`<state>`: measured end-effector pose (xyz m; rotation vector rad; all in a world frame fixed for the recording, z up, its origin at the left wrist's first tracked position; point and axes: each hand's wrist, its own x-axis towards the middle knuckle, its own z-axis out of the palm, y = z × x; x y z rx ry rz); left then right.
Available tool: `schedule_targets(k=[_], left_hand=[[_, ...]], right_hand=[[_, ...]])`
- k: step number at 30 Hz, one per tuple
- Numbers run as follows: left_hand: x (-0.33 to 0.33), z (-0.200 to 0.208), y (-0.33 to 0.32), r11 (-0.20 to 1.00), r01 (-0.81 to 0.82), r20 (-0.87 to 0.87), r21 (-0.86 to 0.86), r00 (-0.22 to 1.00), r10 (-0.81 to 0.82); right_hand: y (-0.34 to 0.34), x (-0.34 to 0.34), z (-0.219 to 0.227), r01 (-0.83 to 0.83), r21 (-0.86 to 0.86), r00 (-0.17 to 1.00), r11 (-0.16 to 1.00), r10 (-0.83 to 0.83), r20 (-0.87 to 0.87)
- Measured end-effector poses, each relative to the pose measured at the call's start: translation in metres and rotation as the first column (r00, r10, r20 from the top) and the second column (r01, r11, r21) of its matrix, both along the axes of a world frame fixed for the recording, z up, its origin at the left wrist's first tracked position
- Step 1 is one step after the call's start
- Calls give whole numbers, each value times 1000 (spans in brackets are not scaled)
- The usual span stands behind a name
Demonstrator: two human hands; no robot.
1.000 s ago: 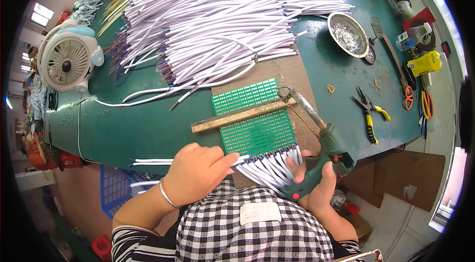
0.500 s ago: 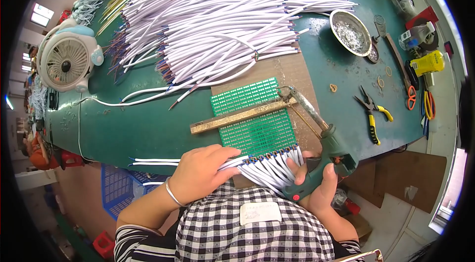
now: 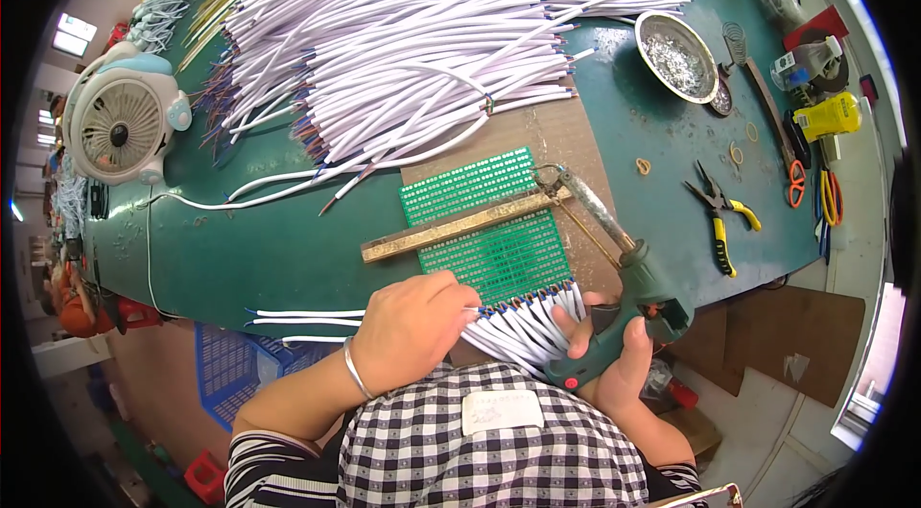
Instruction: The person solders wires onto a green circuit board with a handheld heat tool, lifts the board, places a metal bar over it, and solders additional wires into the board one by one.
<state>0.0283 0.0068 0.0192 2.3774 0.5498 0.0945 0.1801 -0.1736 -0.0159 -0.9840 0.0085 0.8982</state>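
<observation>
Left hand (image 3: 413, 330) shifting rightward, fingers grasping white cables (image 3: 307, 320) running left-right, reaching green board's (image 3: 494, 263) near edge; my right hand (image 3: 622, 391) is gripping the soldering gun (image 3: 652, 285).

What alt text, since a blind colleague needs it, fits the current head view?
A person's right hand holds a green soldering gun; the left hand touches white cables lining the near edge of a green circuit board. Beyond, a big cable pile lies on a green table, with pliers at right.
</observation>
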Motion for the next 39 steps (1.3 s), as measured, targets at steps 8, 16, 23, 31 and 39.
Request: schedule_targets(k=[8, 16, 23, 31, 39], left_hand=[[-2, -15, 5, 996, -8, 60, -94, 998, 14], [-8, -23, 15, 983, 178, 188, 48, 965, -184], [-12, -21, 16, 948, 207, 188, 242, 949, -255], [-10, -16, 10, 999, 38, 198, 18, 979, -41], [2, -17, 6, 996, -16, 202, 87, 979, -2]], right_hand=[[5, -3, 5, -19, -56, 996, 998, 24, 91], [5, -3, 6, -19, -59, 996, 998, 25, 91], [6, -2, 7, -26, -63, 997, 998, 31, 73], [5, -2, 6, 31, -3, 999, 999, -31, 23], [2, -2, 1, 31, -5, 999, 999, -31, 13]])
